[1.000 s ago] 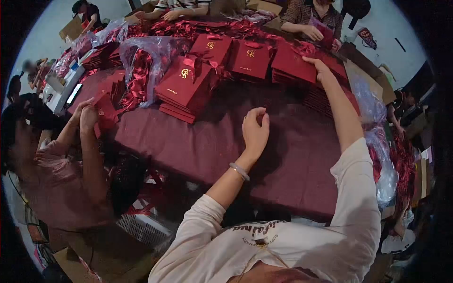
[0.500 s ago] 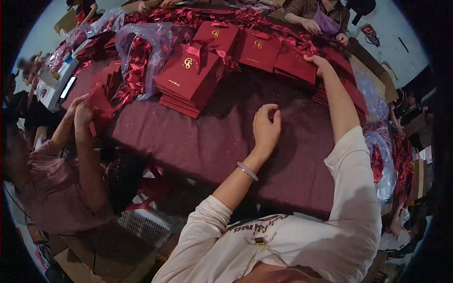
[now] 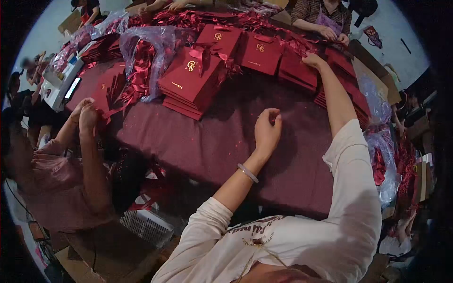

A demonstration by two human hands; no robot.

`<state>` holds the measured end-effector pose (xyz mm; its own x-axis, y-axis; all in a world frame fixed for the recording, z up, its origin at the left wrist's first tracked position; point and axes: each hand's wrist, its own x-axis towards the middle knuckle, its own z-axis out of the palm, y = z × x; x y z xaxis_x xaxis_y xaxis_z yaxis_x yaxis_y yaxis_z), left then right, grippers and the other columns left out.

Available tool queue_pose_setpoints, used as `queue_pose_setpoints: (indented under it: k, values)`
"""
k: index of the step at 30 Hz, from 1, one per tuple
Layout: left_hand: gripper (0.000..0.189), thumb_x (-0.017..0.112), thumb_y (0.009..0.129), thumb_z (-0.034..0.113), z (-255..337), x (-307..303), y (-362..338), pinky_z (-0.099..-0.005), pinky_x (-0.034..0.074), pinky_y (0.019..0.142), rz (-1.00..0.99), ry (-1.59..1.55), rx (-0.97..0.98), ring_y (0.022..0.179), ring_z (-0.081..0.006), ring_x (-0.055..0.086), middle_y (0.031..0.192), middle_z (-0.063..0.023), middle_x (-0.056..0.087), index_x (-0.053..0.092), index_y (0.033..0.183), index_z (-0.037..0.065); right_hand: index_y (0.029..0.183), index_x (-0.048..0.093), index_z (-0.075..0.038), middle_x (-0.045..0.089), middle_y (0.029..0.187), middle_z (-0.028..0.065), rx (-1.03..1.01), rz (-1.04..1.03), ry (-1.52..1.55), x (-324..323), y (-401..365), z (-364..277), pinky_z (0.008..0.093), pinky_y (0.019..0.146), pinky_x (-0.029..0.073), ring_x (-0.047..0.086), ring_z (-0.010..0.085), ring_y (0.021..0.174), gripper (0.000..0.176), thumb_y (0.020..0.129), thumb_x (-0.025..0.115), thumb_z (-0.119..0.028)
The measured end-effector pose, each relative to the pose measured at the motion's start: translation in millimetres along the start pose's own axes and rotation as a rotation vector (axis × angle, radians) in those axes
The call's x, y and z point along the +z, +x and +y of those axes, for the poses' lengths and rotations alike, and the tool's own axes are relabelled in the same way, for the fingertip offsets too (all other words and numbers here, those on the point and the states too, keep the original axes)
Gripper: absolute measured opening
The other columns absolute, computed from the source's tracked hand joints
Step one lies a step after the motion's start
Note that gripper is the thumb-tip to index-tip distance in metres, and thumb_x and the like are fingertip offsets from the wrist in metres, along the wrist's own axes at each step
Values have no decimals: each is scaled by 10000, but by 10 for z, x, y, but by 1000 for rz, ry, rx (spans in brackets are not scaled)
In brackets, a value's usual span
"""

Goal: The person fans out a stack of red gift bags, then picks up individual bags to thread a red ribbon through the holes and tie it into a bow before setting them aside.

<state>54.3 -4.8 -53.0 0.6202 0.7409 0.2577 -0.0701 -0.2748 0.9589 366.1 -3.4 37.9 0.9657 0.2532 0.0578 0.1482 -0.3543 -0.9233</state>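
Above the dark red tablecloth (image 3: 203, 146) my left hand (image 3: 268, 129) hovers with its fingers curled and thumb apart, holding nothing. My right hand (image 3: 312, 60) reaches out to the upper edge of a red paper bag (image 3: 298, 70) at the back right; its fingertips are too small to make out against the bag and ribbons. Left of it lie a red bag with gold print (image 3: 260, 54) and another bag (image 3: 219, 40). A stack of red bags with ribbon (image 3: 188, 78) stands nearer, left of my left hand.
Clear plastic with red ribbons (image 3: 146, 61) lies left of the stack. More bag stacks (image 3: 349, 96) are at the right edge. A co-worker's hands (image 3: 87, 111) are at the left; another co-worker (image 3: 325, 21) is across the table.
The view has shifted slightly. My right hand stays by the bag's upper edge, with its wrist turned a little. The left co-worker's hands have moved slightly against the bag there.
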Motion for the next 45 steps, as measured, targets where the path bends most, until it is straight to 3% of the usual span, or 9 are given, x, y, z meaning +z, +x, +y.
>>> queue_pose_setpoints:
  k: [14,23,26,29,32,38,40,42,45]
  values:
    - [199,598,854,134,-12,-15,23,-299,473,778,-13,-9,-22,877,-205,612,943,-118,637,593,1013,14,1125,555,-16,552,1167,148,-548,361,-272,139,-537,-282,391,889,421,532,261,1040,358,882,572,-278]
    - [522,659,837,192,203,-1054,142,-351,390,925,693,5,158,1085,-250,469,1172,-143,457,402,1248,-2,1142,540,-14,521,1208,162,-925,501,-396,135,-885,-208,384,899,403,503,264,1078,380,891,555,-298]
    - [713,732,753,392,-224,-1963,658,-425,292,1014,803,-605,-285,1166,-291,403,1231,-158,419,400,1265,22,1156,543,19,555,1148,141,-544,-378,39,551,-1648,-432,293,920,387,510,198,1075,538,858,606,-425]
    - [864,652,656,679,-311,-2302,903,-587,227,982,434,-654,-634,1200,-303,370,1337,-102,397,432,1275,117,1167,571,-5,587,1124,62,-256,-619,82,1176,-1842,-500,267,938,361,502,161,1100,620,818,613,-515]
    - [747,663,638,688,-30,-2322,1090,-558,294,901,340,-678,-855,1071,-245,468,1208,-41,535,531,1178,190,1143,608,-47,586,1130,3,-277,-800,321,1778,-1605,-432,267,926,357,507,126,1057,581,797,636,-513]
    - [440,637,844,351,-485,-2308,1475,-480,402,972,-85,-1078,-585,1080,-297,552,1148,-113,608,559,1164,60,1127,596,-65,613,1052,19,-287,-806,258,2119,-1431,-253,302,878,422,552,147,968,485,765,705,-368]
    - [436,658,824,333,-262,-2131,1380,-472,393,985,135,-908,-573,1077,-304,554,1153,-114,606,565,1152,60,1141,586,-69,609,1047,20,-329,-836,145,2191,-1334,-163,298,877,419,547,146,953,465,776,686,-338]
    - [418,705,780,259,-719,-2200,1559,-450,413,969,-55,-1033,-541,1056,-284,562,1107,-101,620,582,1120,52,1166,568,-62,599,1054,16,-314,-864,103,2084,-1377,-169,296,883,413,539,143,954,487,777,686,-329]
    - [469,758,689,97,-761,-2214,1378,-346,477,857,385,-789,-492,964,-207,583,1045,-71,614,576,1113,14,1168,563,-49,600,1059,19,-284,-1056,229,2025,-1466,-65,294,892,409,538,151,963,504,771,694,-330]
